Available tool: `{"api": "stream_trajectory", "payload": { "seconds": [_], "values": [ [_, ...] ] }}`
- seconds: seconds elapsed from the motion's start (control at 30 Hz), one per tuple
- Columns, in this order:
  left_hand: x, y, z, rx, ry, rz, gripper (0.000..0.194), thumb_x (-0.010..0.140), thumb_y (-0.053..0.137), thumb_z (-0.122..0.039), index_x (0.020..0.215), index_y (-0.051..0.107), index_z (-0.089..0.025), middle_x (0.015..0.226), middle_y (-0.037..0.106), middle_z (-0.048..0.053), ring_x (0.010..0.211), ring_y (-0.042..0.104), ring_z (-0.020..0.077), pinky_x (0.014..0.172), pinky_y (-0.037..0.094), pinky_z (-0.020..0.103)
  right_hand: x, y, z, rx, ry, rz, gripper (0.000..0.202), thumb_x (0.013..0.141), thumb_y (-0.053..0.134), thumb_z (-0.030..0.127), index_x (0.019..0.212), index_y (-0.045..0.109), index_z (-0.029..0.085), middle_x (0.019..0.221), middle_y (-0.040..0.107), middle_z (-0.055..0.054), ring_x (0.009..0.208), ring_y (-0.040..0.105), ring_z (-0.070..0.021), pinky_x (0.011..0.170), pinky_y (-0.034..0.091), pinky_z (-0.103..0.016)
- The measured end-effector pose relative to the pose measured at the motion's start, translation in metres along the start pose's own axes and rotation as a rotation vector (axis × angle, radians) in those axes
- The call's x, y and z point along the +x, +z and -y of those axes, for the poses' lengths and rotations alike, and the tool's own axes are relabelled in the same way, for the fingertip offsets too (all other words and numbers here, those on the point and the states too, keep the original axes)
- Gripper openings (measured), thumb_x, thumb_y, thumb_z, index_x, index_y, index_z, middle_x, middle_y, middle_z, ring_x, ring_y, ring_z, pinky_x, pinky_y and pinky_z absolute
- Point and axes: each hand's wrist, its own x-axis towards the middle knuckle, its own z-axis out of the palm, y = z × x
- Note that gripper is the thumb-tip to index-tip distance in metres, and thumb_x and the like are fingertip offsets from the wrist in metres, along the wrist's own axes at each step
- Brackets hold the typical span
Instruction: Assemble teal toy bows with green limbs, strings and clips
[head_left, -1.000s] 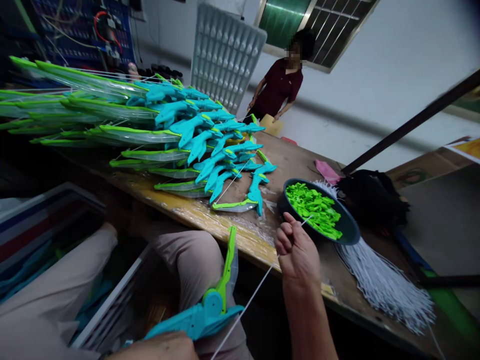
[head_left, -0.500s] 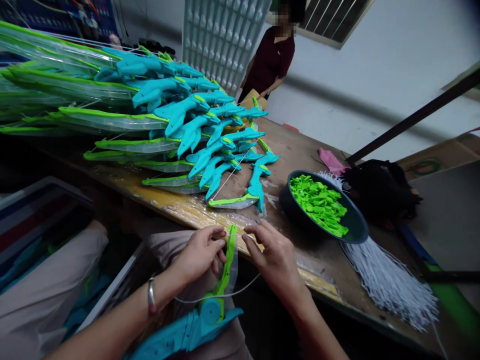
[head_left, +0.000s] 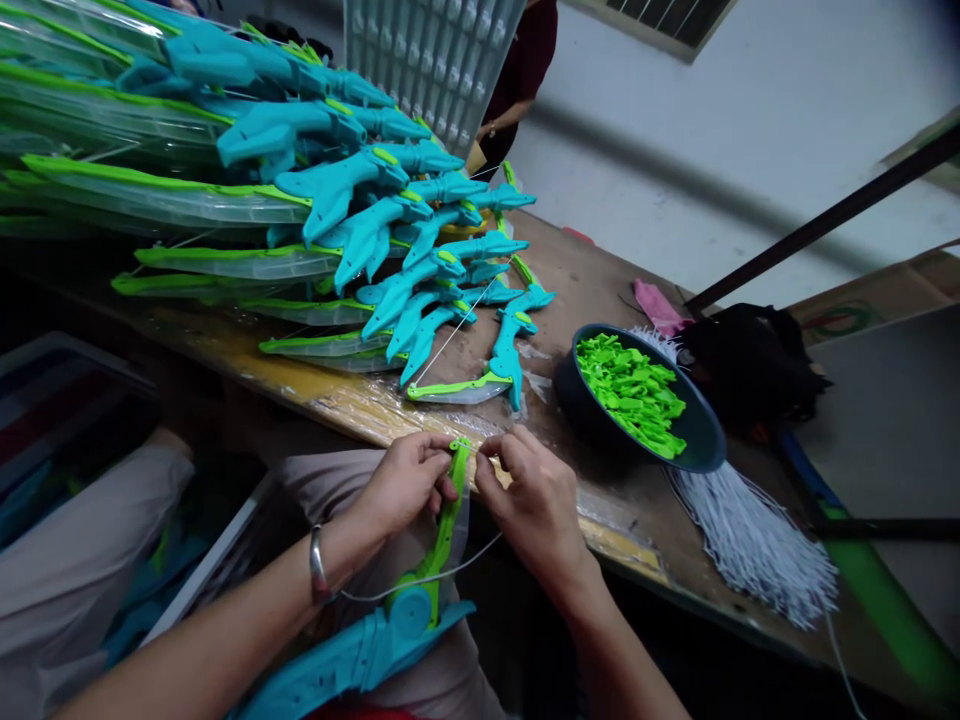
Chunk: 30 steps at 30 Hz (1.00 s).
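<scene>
A toy bow (head_left: 360, 640) with a blue grip and a green limb (head_left: 448, 515) lies across my lap, the limb tip pointing away from me. My left hand (head_left: 409, 485) is closed in a pinch just left of the tip, on the white string (head_left: 457, 572). On the other side of the tip, my right hand (head_left: 536, 495) pinches the same string, thumb against index finger. A short stretch of string crosses the tip between the hands, and a loose length hangs in a curve below them over the limb. My fingers partly hide the string's end.
Assembled toy bows (head_left: 337, 200) are piled on the table (head_left: 547, 250) ahead and left. A dark bowl (head_left: 709, 440) of small green parts stands right, beside a bundle of white strings (head_left: 757, 540). A person (head_left: 521, 75) stands behind the table. A striped crate is at lower left.
My hands have come closer together at the limb tip, and the string stretch across it is shorter. My view has shifted, so the pile looks higher and further left.
</scene>
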Motion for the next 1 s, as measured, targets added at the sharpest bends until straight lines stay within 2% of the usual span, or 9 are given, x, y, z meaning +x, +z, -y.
{"api": "stream_trajectory", "payload": {
  "seconds": [0.4, 0.6, 0.67, 0.73, 0.8, 0.9, 0.93, 1.0],
  "values": [
    [-0.001, 0.002, -0.001, -0.016, 0.003, 0.001, 0.019, 0.089, 0.049, -0.007, 0.104, 0.058, -0.01, 0.054, 0.062, -0.004, 0.034, 0.047, 0.0065, 0.035, 0.036, 0.014, 0.002, 0.003, 0.001, -0.041, 0.014, 0.045, 0.017, 0.092, 0.055, 0.015, 0.077, 0.061, 0.018, 0.074, 0.058, -0.001, 0.064, 0.056, -0.0143, 0.061, 0.036, -0.026],
    [0.001, 0.001, 0.001, 0.05, 0.029, 0.028, 0.025, 0.093, 0.043, -0.013, 0.115, 0.053, -0.011, 0.055, 0.059, -0.005, 0.037, 0.05, 0.0093, 0.036, 0.039, 0.016, 0.002, 0.008, 0.0, -0.096, 0.023, 0.077, 0.015, 0.093, 0.057, 0.017, 0.079, 0.062, 0.018, 0.076, 0.06, -0.001, 0.065, 0.058, -0.0146, 0.061, 0.036, -0.027],
    [0.007, -0.001, 0.004, 0.107, 0.061, 0.047, 0.024, 0.093, 0.04, -0.014, 0.112, 0.054, -0.012, 0.054, 0.058, -0.004, 0.038, 0.053, 0.0115, 0.037, 0.041, 0.018, 0.003, 0.013, -0.001, -0.126, 0.023, 0.098, 0.018, 0.094, 0.055, 0.018, 0.078, 0.063, 0.019, 0.076, 0.059, -0.001, 0.064, 0.058, -0.0152, 0.06, 0.035, -0.027],
    [0.014, -0.003, 0.009, 0.195, 0.117, 0.049, 0.019, 0.092, 0.04, -0.015, 0.102, 0.057, -0.013, 0.052, 0.056, -0.003, 0.038, 0.053, 0.0141, 0.037, 0.042, 0.021, 0.005, 0.019, -0.003, -0.144, 0.015, 0.111, 0.022, 0.097, 0.051, 0.02, 0.079, 0.063, 0.019, 0.076, 0.059, -0.002, 0.063, 0.059, -0.0163, 0.058, 0.036, -0.028],
    [0.018, -0.003, 0.013, 0.311, 0.225, -0.006, 0.017, 0.091, 0.041, -0.015, 0.092, 0.058, -0.015, 0.056, 0.058, 0.0, 0.043, 0.056, 0.0165, 0.042, 0.047, 0.026, 0.006, 0.024, -0.006, -0.125, -0.015, 0.106, 0.022, 0.1, 0.048, 0.027, 0.092, 0.066, 0.018, 0.086, 0.062, -0.006, 0.07, 0.063, -0.02, 0.061, 0.041, -0.03],
    [0.01, -0.005, 0.016, 0.54, 0.46, -0.121, 0.016, 0.087, 0.045, -0.009, 0.08, 0.058, -0.017, 0.083, 0.068, 0.01, 0.076, 0.067, 0.0231, 0.07, 0.055, 0.035, 0.004, 0.029, -0.017, -0.036, -0.158, 0.118, 0.038, 0.102, 0.041, 0.038, 0.123, 0.06, 0.013, 0.116, 0.063, -0.018, 0.098, 0.067, -0.0297, 0.076, 0.051, -0.038],
    [0.006, -0.008, 0.016, 0.628, 0.524, -0.138, 0.017, 0.085, 0.048, -0.006, 0.078, 0.058, -0.017, 0.09, 0.068, 0.012, 0.087, 0.067, 0.0257, 0.078, 0.054, 0.036, 0.003, 0.033, -0.023, -0.003, -0.22, 0.129, 0.039, 0.103, 0.038, 0.04, 0.122, 0.061, 0.015, 0.118, 0.064, -0.018, 0.101, 0.067, -0.031, 0.078, 0.053, -0.041],
    [-0.006, -0.022, 0.015, 0.795, 0.592, -0.156, 0.016, 0.079, 0.055, -0.004, 0.075, 0.058, -0.019, 0.091, 0.069, 0.011, 0.088, 0.065, 0.0261, 0.072, 0.052, 0.033, 0.005, 0.049, -0.037, 0.073, -0.296, 0.186, 0.037, 0.102, 0.04, 0.049, 0.1, 0.066, 0.023, 0.095, 0.068, -0.012, 0.075, 0.068, -0.0276, 0.063, 0.053, -0.041]
  ]
}}
